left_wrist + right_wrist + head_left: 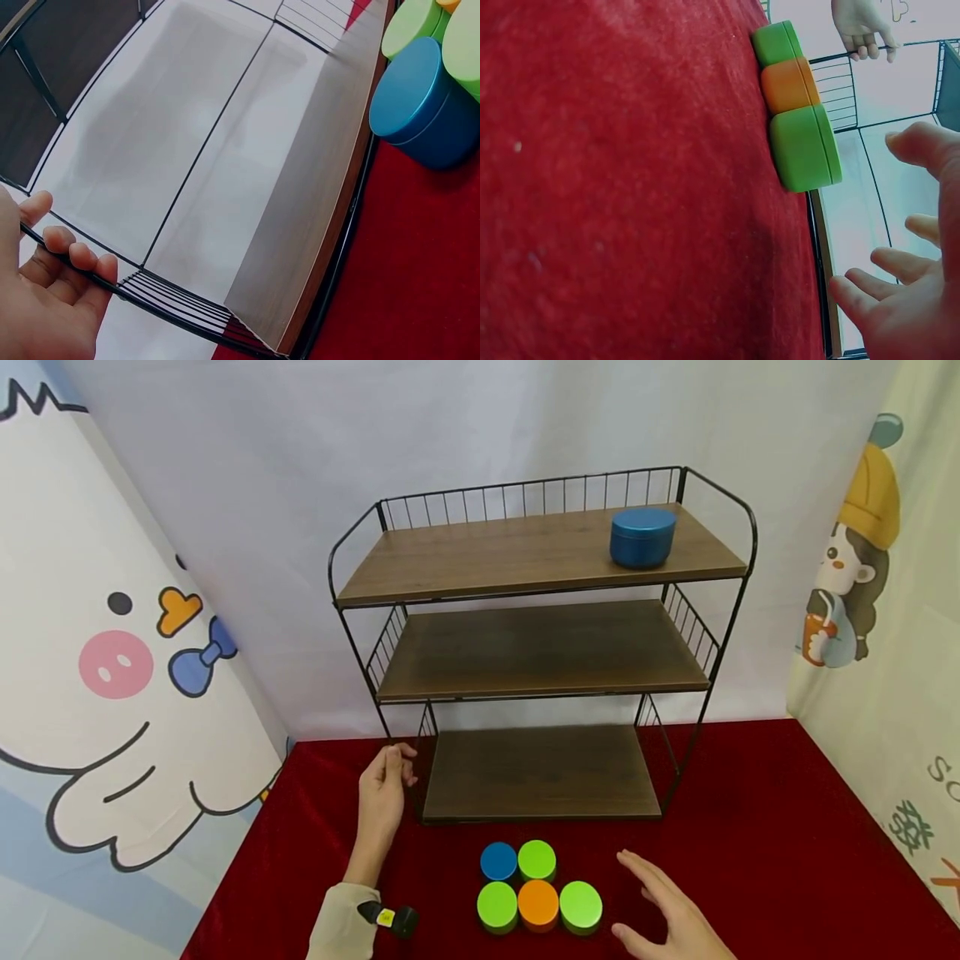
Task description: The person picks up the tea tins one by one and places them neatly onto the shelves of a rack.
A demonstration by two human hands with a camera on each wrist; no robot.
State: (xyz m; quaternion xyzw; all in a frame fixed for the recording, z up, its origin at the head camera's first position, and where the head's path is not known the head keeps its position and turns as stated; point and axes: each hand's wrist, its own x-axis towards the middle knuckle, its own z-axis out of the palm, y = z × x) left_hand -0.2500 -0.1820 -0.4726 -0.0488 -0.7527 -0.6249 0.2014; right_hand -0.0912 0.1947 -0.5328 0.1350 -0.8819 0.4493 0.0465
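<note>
My left hand (385, 785) grips the black wire frame of a three-tier shelf rack (551, 652) near its lower left side. In the left wrist view the fingers (82, 257) curl round a thin black rod (176, 319). My right hand (671, 914) hovers over the cloth at lower right, fingers spread and holding nothing. Just left of it stand round lidded tins in two rows: a blue tin (498, 862) and a green tin (537, 860) behind, an orange tin (538, 904) between two green tins (497, 907) in front. Another blue tin (642, 538) sits on the top shelf, toward the right.
A red cloth (750, 827) covers the table under the rack and tins. Behind hangs a pale curtain (247, 460), with cartoon-printed cloth at both sides. Wire rails edge the top shelf's back and sides. A black wrist strap (386, 917) circles the left sleeve.
</note>
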